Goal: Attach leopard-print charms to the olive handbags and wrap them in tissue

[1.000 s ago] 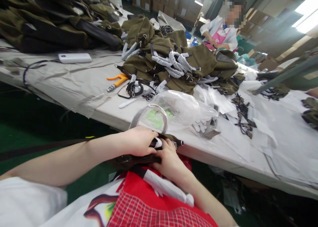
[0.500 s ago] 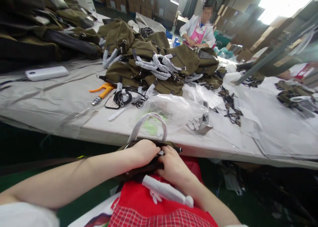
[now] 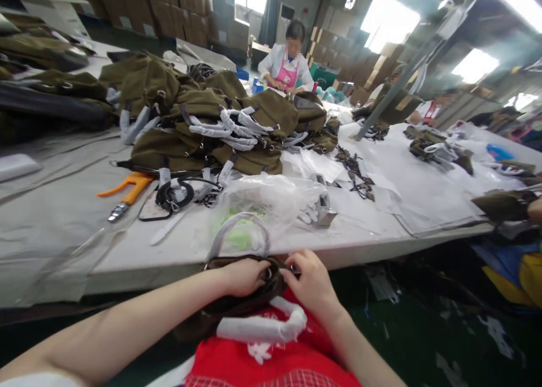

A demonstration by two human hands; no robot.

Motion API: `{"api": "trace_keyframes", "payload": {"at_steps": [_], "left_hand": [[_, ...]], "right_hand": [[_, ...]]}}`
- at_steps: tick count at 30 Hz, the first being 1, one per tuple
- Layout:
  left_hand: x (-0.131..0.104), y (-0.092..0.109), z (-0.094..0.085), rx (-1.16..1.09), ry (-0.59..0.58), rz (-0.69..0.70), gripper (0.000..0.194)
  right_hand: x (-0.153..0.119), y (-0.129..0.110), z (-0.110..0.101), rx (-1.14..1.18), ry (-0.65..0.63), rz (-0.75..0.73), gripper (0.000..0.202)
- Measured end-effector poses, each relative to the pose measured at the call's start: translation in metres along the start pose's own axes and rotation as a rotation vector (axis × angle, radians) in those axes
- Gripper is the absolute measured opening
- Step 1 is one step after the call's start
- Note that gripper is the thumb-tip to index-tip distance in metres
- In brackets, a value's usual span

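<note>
A dark olive bag (image 3: pixel 237 302) rests in my lap against the table edge, its two handles wrapped in white; one handle stands up by the table, the other hangs over my red apron (image 3: pixel 254 367). My left hand (image 3: pixel 245 276) is closed at the bag's opening, fingertips on its rim near a small metal ring. On the right end of the bag, my right hand (image 3: pixel 310 277) pinches the corner, where a small metal piece shows between thumb and fingers.
The white table (image 3: pixel 169 251) bears a pile of olive bags (image 3: pixel 186 149), an orange-handled tool (image 3: pixel 134 190), a coiled black strap (image 3: pixel 173 198), a clear plastic bag (image 3: pixel 271 200), a metal block (image 3: pixel 324 212) and dark chains (image 3: pixel 355 172). A person (image 3: pixel 285 65) in a pink apron works across it.
The view has swung to the right. My right hand has moved apart from my left, out to the bag's right corner. The lower handle now bends upward at its right end.
</note>
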State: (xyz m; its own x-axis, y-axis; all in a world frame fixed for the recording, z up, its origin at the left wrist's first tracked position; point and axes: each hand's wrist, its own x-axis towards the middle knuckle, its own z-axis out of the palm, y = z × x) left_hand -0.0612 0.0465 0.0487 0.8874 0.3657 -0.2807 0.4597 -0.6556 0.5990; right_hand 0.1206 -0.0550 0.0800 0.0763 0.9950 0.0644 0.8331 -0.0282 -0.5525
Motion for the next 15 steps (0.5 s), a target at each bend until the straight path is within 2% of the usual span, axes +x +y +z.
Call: {"api": "trace_keyframes", "payload": {"at_steps": [2, 3, 5, 7, 9, 11, 15], "left_hand": [[-0.012, 0.000, -0.004, -0.139, 0.015, -0.056, 0.050], [-0.018, 0.000, -0.006, -0.233, 0.015, -0.078, 0.057], [-0.029, -0.001, -0.009, -0.440, -0.011, -0.106, 0.065], [-0.040, -0.003, -0.011, -0.579, -0.028, -0.116, 0.066], [-0.052, -0.005, -0.011, -0.522, 0.013, -0.137, 0.058], [-0.063, -0.005, -0.008, -0.325, 0.077, -0.178, 0.044], [-0.069, 0.002, 0.007, -0.041, 0.159, -0.295, 0.026]], "right_hand": [[0.003, 0.017, -0.004, -0.120, 0.015, 0.101, 0.021], [0.005, 0.024, -0.004, -0.144, -0.024, 0.141, 0.029], [0.010, 0.034, 0.001, -0.098, -0.173, 0.192, 0.040], [0.017, 0.037, 0.009, 0.031, -0.339, 0.184, 0.040], [0.023, 0.036, 0.019, 0.187, -0.415, 0.105, 0.040], [0.029, 0.032, 0.032, 0.329, -0.402, 0.027, 0.042], [0.032, 0.020, 0.057, 0.533, -0.412, 0.045, 0.032]]}}
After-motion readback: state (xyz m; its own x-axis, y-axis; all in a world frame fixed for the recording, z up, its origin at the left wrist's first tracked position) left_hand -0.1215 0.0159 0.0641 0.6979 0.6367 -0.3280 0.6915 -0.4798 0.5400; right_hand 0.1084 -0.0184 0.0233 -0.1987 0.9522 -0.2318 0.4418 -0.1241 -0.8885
